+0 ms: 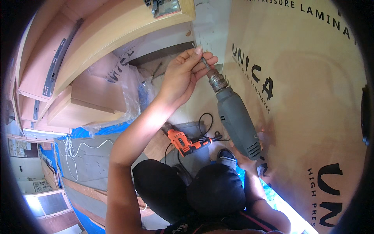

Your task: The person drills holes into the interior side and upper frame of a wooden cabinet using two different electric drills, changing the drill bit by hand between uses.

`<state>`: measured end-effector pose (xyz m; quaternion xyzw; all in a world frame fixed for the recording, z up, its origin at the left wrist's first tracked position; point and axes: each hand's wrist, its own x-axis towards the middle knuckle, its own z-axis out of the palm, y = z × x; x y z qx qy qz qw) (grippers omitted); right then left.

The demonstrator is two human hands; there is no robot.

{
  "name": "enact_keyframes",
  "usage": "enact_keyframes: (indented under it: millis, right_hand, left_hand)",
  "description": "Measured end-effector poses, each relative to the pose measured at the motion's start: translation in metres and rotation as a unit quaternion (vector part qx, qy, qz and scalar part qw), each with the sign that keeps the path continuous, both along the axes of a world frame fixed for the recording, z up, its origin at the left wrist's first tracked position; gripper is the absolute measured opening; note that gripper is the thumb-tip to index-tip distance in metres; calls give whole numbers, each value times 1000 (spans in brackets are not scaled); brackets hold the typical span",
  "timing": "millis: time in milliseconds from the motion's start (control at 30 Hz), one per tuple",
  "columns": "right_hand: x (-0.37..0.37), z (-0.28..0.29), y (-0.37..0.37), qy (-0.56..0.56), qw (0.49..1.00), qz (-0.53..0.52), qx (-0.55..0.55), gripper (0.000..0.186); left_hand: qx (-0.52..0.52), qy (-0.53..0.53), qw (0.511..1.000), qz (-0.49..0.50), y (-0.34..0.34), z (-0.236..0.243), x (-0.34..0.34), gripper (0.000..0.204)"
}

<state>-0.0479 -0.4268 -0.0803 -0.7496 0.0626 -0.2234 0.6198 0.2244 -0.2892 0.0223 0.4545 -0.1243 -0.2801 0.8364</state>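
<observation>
A grey power drill [235,117] is held up in front of me, its chuck [218,82] tilted away and to the left. My right hand [244,158] is at the rear of the drill, gripping it from below; the body hides most of those fingers. With thumb and fingers pinched together, my left hand [185,72] holds the drill bit [206,64] just ahead of the chuck. An orange power drill [183,142] with a black cord lies on the floor beneath, between my arms.
Close on the right stands a large panel [296,128] under printed brown covering. A wooden cabinet with a drawer slide [58,66] is at upper left, near a plastic-wrapped wooden box [89,97]. White cable [70,148] lies on grey sheeting at left. My knees are below.
</observation>
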Motion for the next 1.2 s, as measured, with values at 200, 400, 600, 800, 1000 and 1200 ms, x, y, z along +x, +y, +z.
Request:
enact_keyframes:
  millis: [200,400,600,800,1000,1200]
  right_hand:
    - [41,0,1,-65,997,-42,-20,58]
    - [112,21,2,-129,986,-96,51,67]
    - [153,69,-7,-132,986,-97,-21,68]
    - [168,79,-4,-184,974,-115,-72,68]
    - [187,88,-2,-188,976,-98,-42,66]
    - [186,92,-3,-164,982,-89,-20,64]
  left_hand:
    - [-47,-18,998,-27,-37,22,28,24]
    - [-267,64,961,-17,-84,38,76,23]
    - [-397,91,913,-2,-106,52,112,25]
    - [-529,126,833,-103,-114,55,130,20]
    - [-557,136,807,-144,-107,56,152,23]
    - [-564,113,809,-127,-113,55,152,23]
